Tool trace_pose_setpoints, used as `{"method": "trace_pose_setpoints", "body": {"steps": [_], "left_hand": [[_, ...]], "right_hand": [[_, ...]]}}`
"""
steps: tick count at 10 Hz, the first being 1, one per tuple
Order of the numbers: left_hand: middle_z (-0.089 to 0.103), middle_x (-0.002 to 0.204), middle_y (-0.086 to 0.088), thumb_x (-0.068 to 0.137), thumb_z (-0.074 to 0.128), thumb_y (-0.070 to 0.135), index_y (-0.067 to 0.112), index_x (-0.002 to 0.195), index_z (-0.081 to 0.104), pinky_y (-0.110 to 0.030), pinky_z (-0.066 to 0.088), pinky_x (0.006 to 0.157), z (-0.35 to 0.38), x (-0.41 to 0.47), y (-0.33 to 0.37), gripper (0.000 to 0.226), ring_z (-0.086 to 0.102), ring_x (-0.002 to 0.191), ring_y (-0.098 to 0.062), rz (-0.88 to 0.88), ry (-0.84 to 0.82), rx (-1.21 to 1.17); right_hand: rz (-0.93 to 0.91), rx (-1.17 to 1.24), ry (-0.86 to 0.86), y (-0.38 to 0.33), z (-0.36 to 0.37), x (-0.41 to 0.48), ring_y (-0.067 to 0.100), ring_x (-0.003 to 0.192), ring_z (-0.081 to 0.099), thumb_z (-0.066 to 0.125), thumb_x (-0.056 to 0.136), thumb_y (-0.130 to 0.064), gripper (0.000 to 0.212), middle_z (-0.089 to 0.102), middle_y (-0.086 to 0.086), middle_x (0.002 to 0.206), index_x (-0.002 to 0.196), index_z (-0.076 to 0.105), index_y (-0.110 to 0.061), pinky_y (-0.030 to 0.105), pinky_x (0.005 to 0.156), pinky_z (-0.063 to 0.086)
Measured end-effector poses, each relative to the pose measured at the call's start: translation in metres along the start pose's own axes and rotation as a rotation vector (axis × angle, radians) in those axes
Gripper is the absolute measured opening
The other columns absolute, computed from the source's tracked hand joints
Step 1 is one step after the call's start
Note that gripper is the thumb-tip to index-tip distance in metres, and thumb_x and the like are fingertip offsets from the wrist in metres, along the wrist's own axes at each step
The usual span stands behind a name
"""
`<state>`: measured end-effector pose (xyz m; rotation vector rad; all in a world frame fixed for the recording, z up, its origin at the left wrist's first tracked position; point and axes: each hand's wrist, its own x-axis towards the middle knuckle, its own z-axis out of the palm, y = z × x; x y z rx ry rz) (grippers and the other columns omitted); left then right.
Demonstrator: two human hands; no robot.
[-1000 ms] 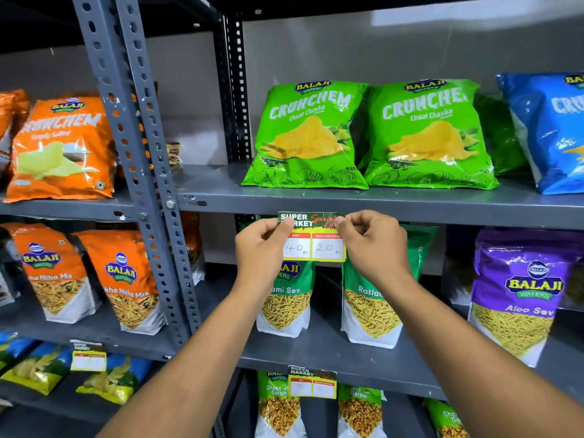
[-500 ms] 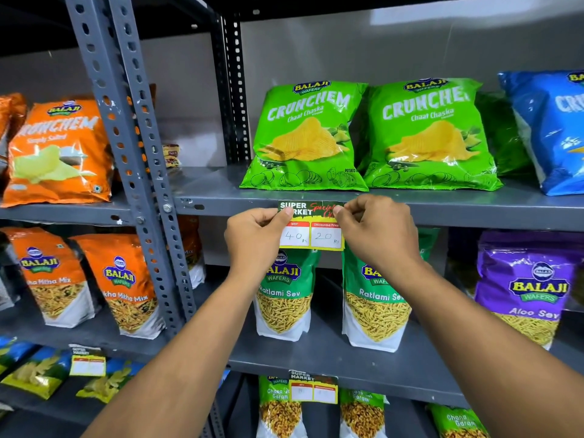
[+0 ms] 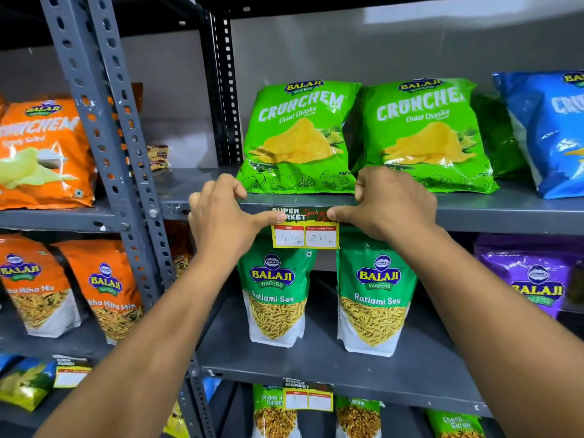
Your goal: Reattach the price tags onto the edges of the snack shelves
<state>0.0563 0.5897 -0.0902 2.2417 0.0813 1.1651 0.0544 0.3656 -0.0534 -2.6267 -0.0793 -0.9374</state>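
A yellow price tag (image 3: 305,237) marked 40 and 20 lies against the front edge of the grey upper shelf (image 3: 493,216), below two green Crunchem bags (image 3: 300,137). My left hand (image 3: 222,221) presses its top left corner with the thumb, fingers hooked over the shelf lip. My right hand (image 3: 390,205) presses the top right corner the same way. The tag's lower half hangs below the edge.
Two green Ratlami Sev pouches (image 3: 376,298) stand on the middle shelf (image 3: 347,365), whose edge carries another tag (image 3: 308,396). Orange bags (image 3: 41,153) fill the left rack beyond a perforated upright (image 3: 104,121). A blue bag (image 3: 550,131) and purple pouch (image 3: 534,273) sit at right.
Both hands raised the tag from below the shelf up onto its front edge. Fingers moved from pinching the tag to pressing it with thumbs, fingers over the lip.
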Motion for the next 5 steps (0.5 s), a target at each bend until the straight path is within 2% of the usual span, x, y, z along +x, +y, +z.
{"method": "trace_pose_setpoints", "body": {"steps": [1, 2, 3, 4, 5], "left_hand": [[0.050, 0.087, 0.002, 0.043, 0.076, 0.071, 0.028, 0.076, 0.040, -0.040, 0.039, 0.073, -0.006, -0.001, 0.004, 0.065, 0.041, 0.089, -0.025, 0.032, -0.043, 0.063], [0.050, 0.088, 0.001, 0.048, 0.077, 0.068, 0.027, 0.077, 0.042, -0.041, 0.040, 0.075, -0.008, -0.004, 0.006, 0.061, 0.045, 0.092, -0.028, 0.052, -0.072, 0.100], [0.054, 0.091, -0.001, 0.058, 0.078, 0.060, 0.025, 0.083, 0.050, -0.040, 0.040, 0.078, -0.011, -0.010, 0.006, 0.051, 0.049, 0.096, -0.032, 0.155, -0.045, 0.011], [0.062, 0.103, -0.009, 0.074, 0.070, 0.053, 0.018, 0.098, 0.062, -0.038, 0.041, 0.086, -0.012, -0.018, 0.010, 0.043, 0.053, 0.102, -0.033, 0.338, 0.047, -0.093], [0.057, 0.131, -0.023, 0.090, 0.055, 0.039, 0.004, 0.127, 0.055, -0.046, 0.039, 0.105, -0.008, -0.028, 0.028, 0.051, 0.051, 0.124, -0.040, 0.633, 0.071, 0.009]], "right_hand": [[0.013, -0.020, -0.064, -0.004, -0.002, 0.000, 0.027, 0.074, 0.055, 0.072, 0.049, -0.072, 0.057, 0.061, 0.001, 0.077, 0.066, 0.047, -0.024, 0.032, 0.060, 0.037], [-0.017, -0.017, -0.042, -0.005, -0.003, -0.003, 0.029, 0.080, 0.060, 0.071, 0.054, -0.069, 0.051, 0.063, 0.002, 0.081, 0.069, 0.049, -0.025, 0.033, 0.061, 0.039], [-0.139, 0.127, 0.013, 0.005, -0.004, -0.022, 0.026, 0.081, 0.059, 0.069, 0.067, -0.059, 0.035, 0.061, -0.001, 0.082, 0.079, 0.053, -0.030, 0.032, 0.062, 0.039], [-0.157, 0.311, 0.047, 0.020, -0.011, -0.042, 0.018, 0.076, 0.058, 0.069, 0.073, -0.047, 0.025, 0.057, -0.006, 0.081, 0.088, 0.058, -0.031, 0.031, 0.065, 0.044], [-0.139, 0.496, 0.218, 0.056, -0.037, -0.072, 0.009, 0.076, 0.059, 0.073, 0.077, -0.029, 0.029, 0.059, -0.009, 0.090, 0.104, 0.064, -0.024, 0.023, 0.077, 0.046]]}}
